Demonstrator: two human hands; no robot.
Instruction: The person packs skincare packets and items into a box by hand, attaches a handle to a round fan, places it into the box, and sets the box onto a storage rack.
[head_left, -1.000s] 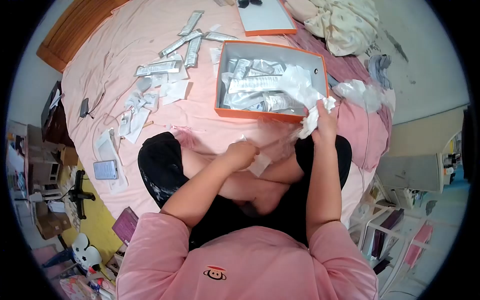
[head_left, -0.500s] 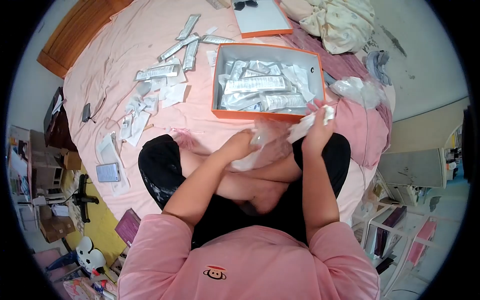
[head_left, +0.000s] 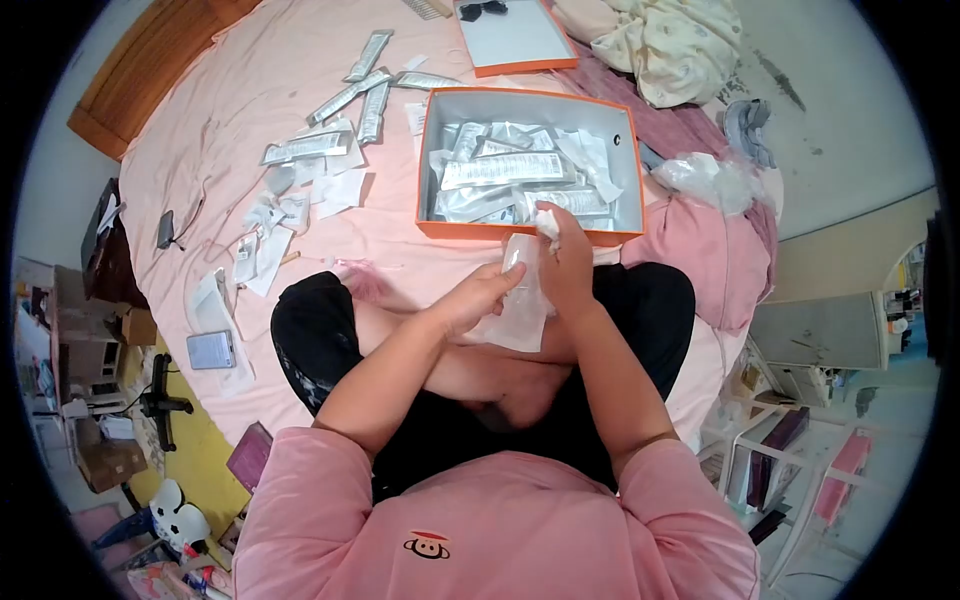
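Over my crossed legs, my left hand (head_left: 487, 293) pinches a translucent white sheet or pouch (head_left: 522, 315) near its left edge, thumb on top. Close on its right, my right hand (head_left: 566, 255) is closed round a crumpled white wad (head_left: 547, 226), which pokes out by the fingertips. Just beyond both hands stands an orange-edged box (head_left: 425, 165) with a grey inside. Silvery printed packets (head_left: 503, 169) fill its bottom. Whether my right hand also touches the sheet is hidden.
More silver packets (head_left: 345, 97) lie at the upper left of the bed, above torn white wrappers (head_left: 340, 190). A phone (head_left: 210, 350) rests at the left. The box lid (head_left: 515, 40) is at the back, and a clear plastic bag (head_left: 705, 180) sits at the right.
My right hand has moved left from beside the box's right corner to my left hand, still with the white wad. The sheet in my left hand is now raised and spread between the hands.
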